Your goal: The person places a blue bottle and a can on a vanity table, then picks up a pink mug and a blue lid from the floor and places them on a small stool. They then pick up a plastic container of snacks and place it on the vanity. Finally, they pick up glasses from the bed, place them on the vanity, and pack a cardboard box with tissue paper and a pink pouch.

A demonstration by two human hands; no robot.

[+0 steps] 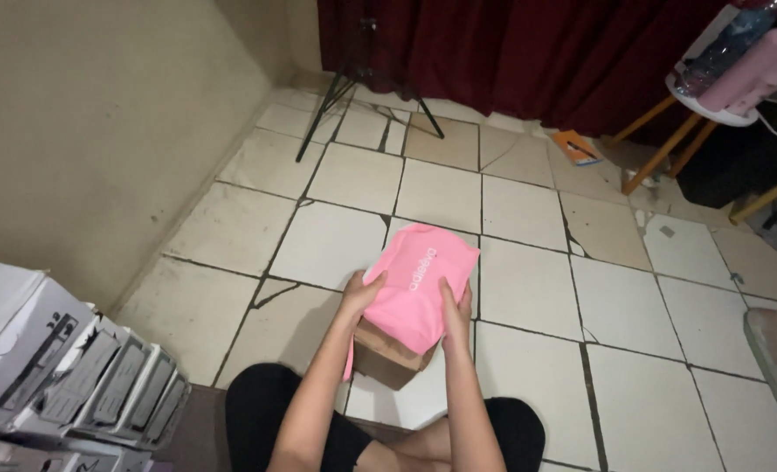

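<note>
Left hand [359,293] and right hand [455,308] both clasp pink bag [419,284]; brown box [388,354] beneath.

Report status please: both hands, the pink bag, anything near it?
Left hand and right hand both grip pink bag. Bag partly over brown box. Tiled floor beneath; tripod far off.

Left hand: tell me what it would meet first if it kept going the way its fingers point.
The left hand points up and right, onto the pink bag it already grips over the brown box. So it meets the bag at once; beyond that lies tiled floor, though depth is unclear.
</note>
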